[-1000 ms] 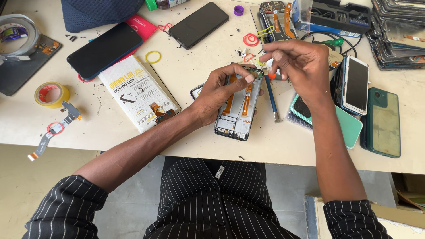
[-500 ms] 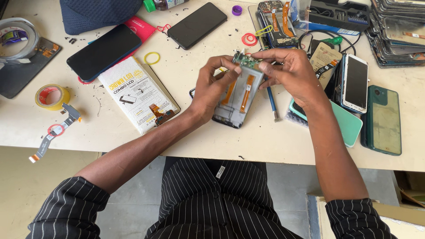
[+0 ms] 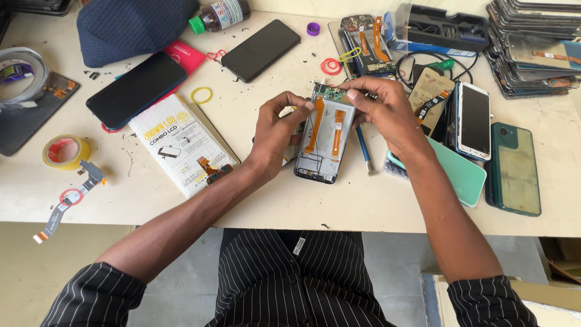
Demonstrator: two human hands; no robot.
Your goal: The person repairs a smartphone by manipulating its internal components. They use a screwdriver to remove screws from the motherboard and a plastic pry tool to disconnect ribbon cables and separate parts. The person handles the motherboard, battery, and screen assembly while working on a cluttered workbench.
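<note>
An opened phone frame [image 3: 325, 136] with two orange flex cables and a green circuit board at its top is held above the white table [image 3: 375, 206]. My left hand [image 3: 277, 130] grips its left edge near the top. My right hand [image 3: 381, 109] pinches the green board at the frame's upper right corner with thumb and forefinger. A blue-handled tool [image 3: 364, 151] lies on the table just right of the frame, under my right wrist.
A white parts box [image 3: 181, 145], two black phones [image 3: 136, 89] [image 3: 260, 49], tape rolls [image 3: 65, 151], a brown bottle [image 3: 218, 15] and a blue cloth [image 3: 133, 24] lie left. Right are a white phone [image 3: 475, 120], green cases [image 3: 514, 168], a screen stack [image 3: 532, 48] and another opened phone [image 3: 363, 42].
The phone frame has been lifted from flat on the table and tilted upright between both hands. My right hand moved from above it to its top corner.
</note>
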